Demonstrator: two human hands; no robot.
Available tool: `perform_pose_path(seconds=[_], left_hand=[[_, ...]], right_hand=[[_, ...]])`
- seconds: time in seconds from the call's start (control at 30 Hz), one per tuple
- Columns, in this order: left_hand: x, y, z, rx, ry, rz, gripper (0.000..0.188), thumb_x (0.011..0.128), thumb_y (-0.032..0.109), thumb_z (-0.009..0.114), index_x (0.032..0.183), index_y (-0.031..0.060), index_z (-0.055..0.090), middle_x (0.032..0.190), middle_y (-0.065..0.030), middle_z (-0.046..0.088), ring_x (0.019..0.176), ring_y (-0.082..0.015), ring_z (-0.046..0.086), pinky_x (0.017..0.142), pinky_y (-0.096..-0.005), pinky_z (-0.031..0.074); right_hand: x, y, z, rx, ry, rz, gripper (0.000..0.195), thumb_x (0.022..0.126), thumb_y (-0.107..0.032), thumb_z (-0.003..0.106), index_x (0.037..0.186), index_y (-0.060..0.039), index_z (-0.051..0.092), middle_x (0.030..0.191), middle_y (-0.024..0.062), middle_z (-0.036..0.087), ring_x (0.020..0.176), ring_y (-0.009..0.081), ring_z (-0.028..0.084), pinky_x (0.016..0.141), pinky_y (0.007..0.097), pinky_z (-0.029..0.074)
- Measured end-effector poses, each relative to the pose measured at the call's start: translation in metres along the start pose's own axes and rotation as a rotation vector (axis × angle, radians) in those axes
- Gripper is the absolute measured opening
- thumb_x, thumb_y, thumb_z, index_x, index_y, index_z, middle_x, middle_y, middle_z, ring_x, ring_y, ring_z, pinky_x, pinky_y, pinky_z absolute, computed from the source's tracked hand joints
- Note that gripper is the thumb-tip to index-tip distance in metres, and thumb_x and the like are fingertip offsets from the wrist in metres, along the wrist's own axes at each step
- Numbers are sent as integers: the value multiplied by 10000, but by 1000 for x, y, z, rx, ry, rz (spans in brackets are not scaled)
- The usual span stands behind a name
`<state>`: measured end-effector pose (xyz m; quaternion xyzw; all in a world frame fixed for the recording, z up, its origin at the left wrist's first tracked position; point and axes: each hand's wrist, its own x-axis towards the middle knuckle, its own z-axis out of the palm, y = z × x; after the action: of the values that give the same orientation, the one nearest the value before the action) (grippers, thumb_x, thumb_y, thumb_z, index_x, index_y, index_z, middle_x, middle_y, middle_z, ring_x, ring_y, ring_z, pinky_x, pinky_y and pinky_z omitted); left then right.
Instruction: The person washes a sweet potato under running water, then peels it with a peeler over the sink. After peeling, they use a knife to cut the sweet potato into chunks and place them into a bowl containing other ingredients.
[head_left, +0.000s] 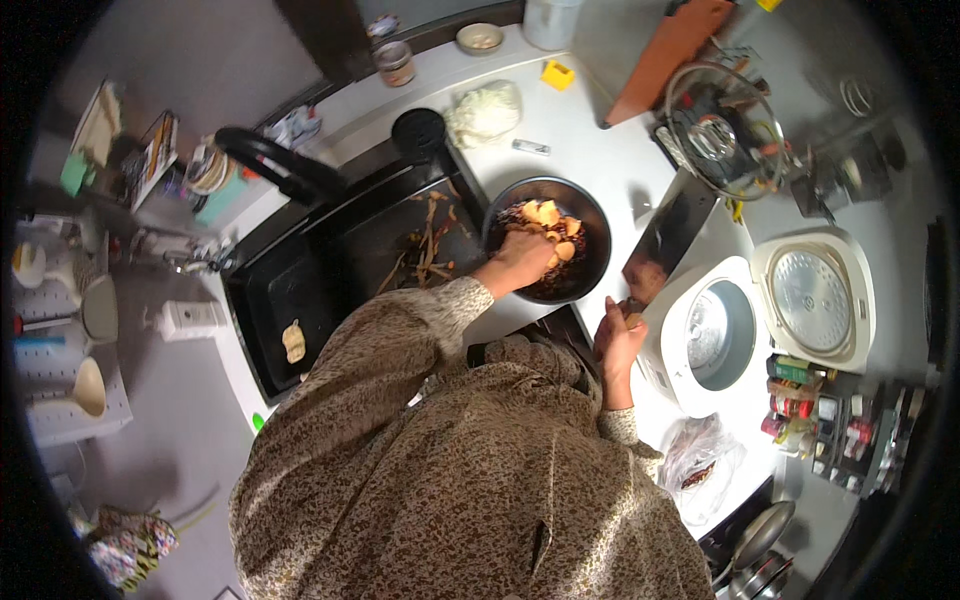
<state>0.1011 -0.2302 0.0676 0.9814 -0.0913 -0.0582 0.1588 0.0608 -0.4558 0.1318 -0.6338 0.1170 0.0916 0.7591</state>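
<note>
My left hand (525, 257) reaches into a dark round pot (598, 247) with its fingers curled down among orange root-vegetable chunks (551, 215). The fingertips are hidden, so whether they grip a chunk is unclear. Small dark-red grains or beans (514, 217) lie beneath the chunks. In my right hand (621, 334) is the handle of a cleaver (670, 232), its broad blade pointing away from me over the white counter (600, 161). Just right of that hand stands a white rice cooker (667, 352), its lid (814, 292) raised and its metal-bottomed chamber exposed.
Left of the pot, a black sink (337, 247) holds peelings (427, 247) and a tan object (293, 342); a black faucet (277, 161) arches over it. A bagged pale vegetable (486, 112) sits behind. An orange board (667, 60) leans back right. A plastic bag (701, 465) lies near the cooker.
</note>
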Motion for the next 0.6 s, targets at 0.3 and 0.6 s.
perform_pose_path(seconds=[0.3,0.6], left_hand=[[13,3,3,25,-77,-101,378,734,298,763,981,30,665,1005,-181,671,949,-328,655,789,-503,503],[-12,-10,-41,-1472,-47,-423,348,943,262,646,1161,-5,597,1033,-96,670,933,-207,677,800,-301,526]], right_hand=[[11,-6,-11,-23,-4,10,485,895,-77,685,550,-144,351,514,-34,419,416,76,344,402,260,274],[24,-18,22,-48,-316,198,337,921,-151,659,656,-100,457,482,7,445,323,105,345,327,265,266]])
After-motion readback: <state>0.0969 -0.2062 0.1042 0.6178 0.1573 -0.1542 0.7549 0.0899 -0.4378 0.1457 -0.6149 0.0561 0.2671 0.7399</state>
